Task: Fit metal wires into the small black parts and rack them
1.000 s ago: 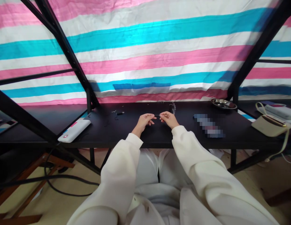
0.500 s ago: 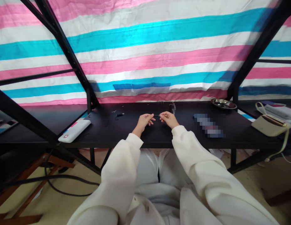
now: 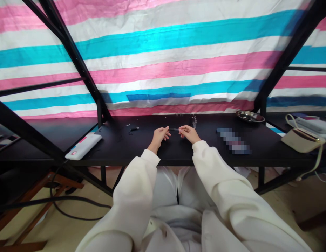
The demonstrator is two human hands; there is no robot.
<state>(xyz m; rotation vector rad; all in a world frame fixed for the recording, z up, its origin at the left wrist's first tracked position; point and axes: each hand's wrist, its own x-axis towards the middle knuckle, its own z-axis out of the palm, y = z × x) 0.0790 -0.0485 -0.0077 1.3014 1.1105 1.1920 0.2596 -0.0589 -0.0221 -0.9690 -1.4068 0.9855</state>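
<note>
My left hand (image 3: pixel 160 134) and my right hand (image 3: pixel 188 133) rest close together on the black table (image 3: pixel 178 150), both in white sleeves. A small thin dark piece (image 3: pixel 174 129) spans the gap between them. My right hand pinches one end with curled fingers. My left hand's fingers are curled at the other end and touch it. What the piece is stays too small to make out.
A white power bank (image 3: pixel 83 146) lies at the table's left, small dark bits (image 3: pixel 134 128) behind it. A metal dish (image 3: pixel 250 116) sits back right, a beige pouch (image 3: pixel 302 139) far right. Black frame posts (image 3: pixel 100 112) stand around; a cable (image 3: pixel 68 199) runs on the floor.
My left hand has drawn slightly left, so more of the thin dark piece shows between the hands. My right hand has hardly moved.
</note>
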